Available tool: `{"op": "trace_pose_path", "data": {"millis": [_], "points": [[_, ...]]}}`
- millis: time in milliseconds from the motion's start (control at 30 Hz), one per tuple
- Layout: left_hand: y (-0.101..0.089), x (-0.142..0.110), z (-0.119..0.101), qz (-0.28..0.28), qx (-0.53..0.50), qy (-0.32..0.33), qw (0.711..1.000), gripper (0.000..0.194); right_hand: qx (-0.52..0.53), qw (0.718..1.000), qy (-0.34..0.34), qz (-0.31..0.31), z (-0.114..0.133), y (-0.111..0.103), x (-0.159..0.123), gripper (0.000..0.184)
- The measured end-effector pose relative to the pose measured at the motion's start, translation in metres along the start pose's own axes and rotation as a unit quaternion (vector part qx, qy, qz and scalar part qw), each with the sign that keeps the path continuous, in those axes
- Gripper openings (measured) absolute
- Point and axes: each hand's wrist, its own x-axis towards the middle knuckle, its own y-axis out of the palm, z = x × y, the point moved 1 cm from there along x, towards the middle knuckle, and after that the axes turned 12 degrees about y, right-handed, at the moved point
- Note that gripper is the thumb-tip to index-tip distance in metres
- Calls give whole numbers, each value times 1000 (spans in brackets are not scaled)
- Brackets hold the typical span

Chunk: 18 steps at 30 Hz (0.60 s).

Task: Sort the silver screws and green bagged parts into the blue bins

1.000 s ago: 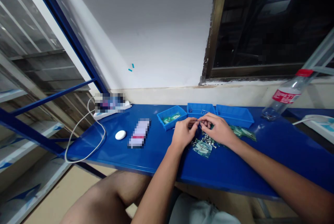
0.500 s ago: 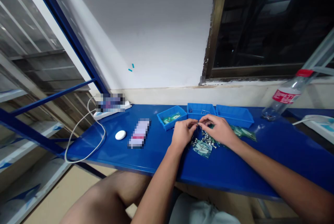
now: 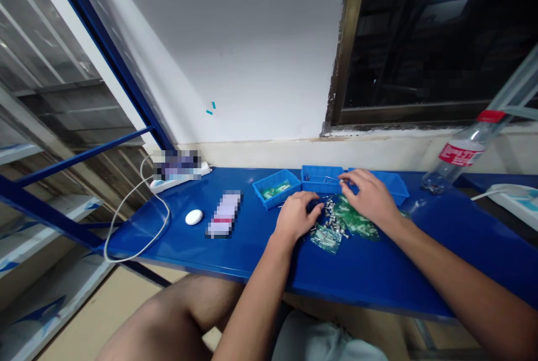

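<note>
My left hand (image 3: 296, 216) rests low over the blue table with its fingers half curled and a gap between thumb and forefinger. Beside its fingertips lies a pile of small metal parts (image 3: 332, 212). A small clear bag of pale pieces (image 3: 327, 239) is just in front of the pile. My right hand (image 3: 370, 197) is raised at the near edge of the middle blue bin (image 3: 321, 186), thumb and forefinger pinched together. What they hold, if anything, is too small to make out. Thin metal pieces lie in that bin. Under my right hand lies a green bag of pieces (image 3: 357, 220).
Another blue bin (image 3: 269, 202) with green packets stands left, and a third bin (image 3: 399, 188) is partly behind my right hand. A phone (image 3: 224, 215), a white round object (image 3: 194, 217), a looped cable (image 3: 126, 260) and a bottle (image 3: 460, 153) are on the table (image 3: 252, 254).
My hands were together over the metal parts. My right hand has moved away to the right and forward to the middle bin, uncovering the green bag. My left hand has stayed nearly in place.
</note>
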Motion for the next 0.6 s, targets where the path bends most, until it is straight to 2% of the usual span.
{"op": "trace_pose_path", "data": {"millis": [67,167,333,500,600], "points": [[3,-1,3,14,19,5,1000,36,-79,996,23,-15,-19,-2,3,22],[5,-3,8,30,42,-8,999,37,-150,987,63,11,-40,-2,4,22],[2,-2,7,46,51,-29,997,26,-210,975,69,34,-46,-1,1,39],[2,-1,8,34,46,-41,997,29,-145,989,39,-6,-37,-3,4,33],[3,-1,10,12,32,-34,999,33,-67,998,0,0,-21,-2,5,27]]}}
